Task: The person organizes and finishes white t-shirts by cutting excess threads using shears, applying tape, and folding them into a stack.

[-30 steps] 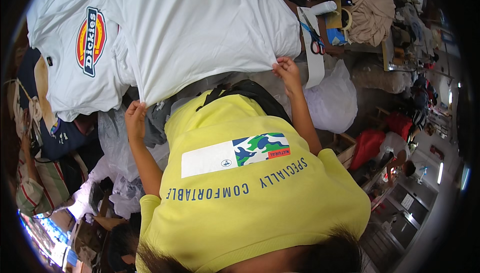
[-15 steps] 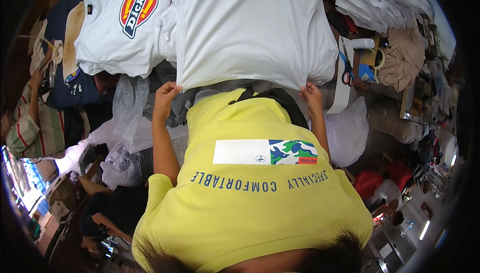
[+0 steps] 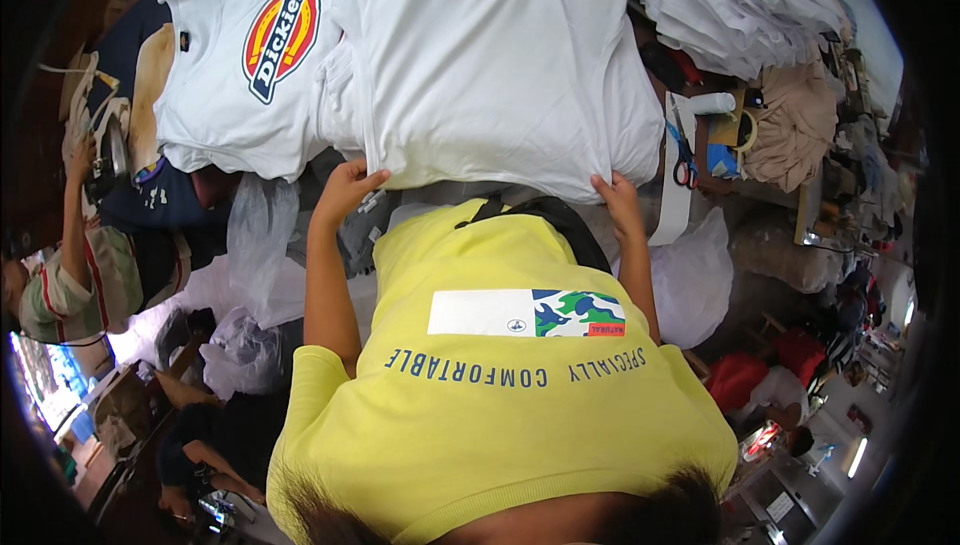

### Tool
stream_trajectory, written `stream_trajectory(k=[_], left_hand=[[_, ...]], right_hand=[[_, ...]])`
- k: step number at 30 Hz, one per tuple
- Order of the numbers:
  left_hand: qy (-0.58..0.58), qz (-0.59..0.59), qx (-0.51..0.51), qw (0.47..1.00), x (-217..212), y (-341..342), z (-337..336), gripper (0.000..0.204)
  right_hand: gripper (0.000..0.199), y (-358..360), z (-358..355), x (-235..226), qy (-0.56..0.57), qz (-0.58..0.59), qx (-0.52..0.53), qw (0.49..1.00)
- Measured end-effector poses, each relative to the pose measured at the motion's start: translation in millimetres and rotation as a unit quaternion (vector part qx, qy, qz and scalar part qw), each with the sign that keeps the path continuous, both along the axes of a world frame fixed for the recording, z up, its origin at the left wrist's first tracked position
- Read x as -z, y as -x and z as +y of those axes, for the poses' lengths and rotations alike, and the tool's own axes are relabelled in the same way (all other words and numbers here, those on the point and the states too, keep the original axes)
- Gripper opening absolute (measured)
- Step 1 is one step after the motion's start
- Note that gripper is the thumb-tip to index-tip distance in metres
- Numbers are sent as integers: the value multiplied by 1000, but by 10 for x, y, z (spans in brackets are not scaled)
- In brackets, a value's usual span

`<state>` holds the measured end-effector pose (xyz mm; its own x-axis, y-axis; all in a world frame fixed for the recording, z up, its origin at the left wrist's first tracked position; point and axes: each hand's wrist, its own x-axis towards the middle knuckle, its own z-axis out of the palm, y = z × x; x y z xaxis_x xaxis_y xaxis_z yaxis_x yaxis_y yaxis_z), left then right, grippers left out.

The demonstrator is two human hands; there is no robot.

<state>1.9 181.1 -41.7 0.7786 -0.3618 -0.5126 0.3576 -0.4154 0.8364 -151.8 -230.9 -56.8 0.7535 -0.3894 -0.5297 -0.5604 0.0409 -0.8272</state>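
Observation:
A plain white shirt (image 3: 490, 75) lies spread on the table in front of me, its near edge stretched between my hands. At the left corner of that edge, my left hand (image 3: 350, 190) is closed in a pinch on the cloth. My right hand (image 3: 620, 201) grips the right corner with thumb and fingers. Some soft folds run through the cloth between them. Left of it lies another white shirt (image 3: 225, 75) with a red, yellow and dark blue printed emblem.
White garments are piled (image 3: 740, 5) at the far right. Scissors (image 3: 682, 150) lie on a white strip, near a tape roll (image 3: 746, 130) and a beige cloth heap (image 3: 795, 130). Clear plastic bags (image 3: 262, 245) hang at the left. A co-worker in a striped shirt (image 3: 80, 280) handles an iron (image 3: 112, 150).
The near edge of the shirt has slackened and sits slightly lower in view. My hands have come a little closer together, both still holding the corners. The co-worker's arm at left has shifted.

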Motion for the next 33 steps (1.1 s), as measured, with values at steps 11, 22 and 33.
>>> stream_trajectory(k=[11,22,33], left_hand=[[11,181,150,972,-935,139,482,20],[-107,-418,13,902,-270,-1300,-79,39],[-17,-355,16,935,-135,-1553,-540,48]], right_hand=[[20,388,-372,-1218,-83,129,-254,955],[38,-1166,-1136,-63,256,-272,-54,926],[61,-1791,-917,-122,186,-315,-123,922]])
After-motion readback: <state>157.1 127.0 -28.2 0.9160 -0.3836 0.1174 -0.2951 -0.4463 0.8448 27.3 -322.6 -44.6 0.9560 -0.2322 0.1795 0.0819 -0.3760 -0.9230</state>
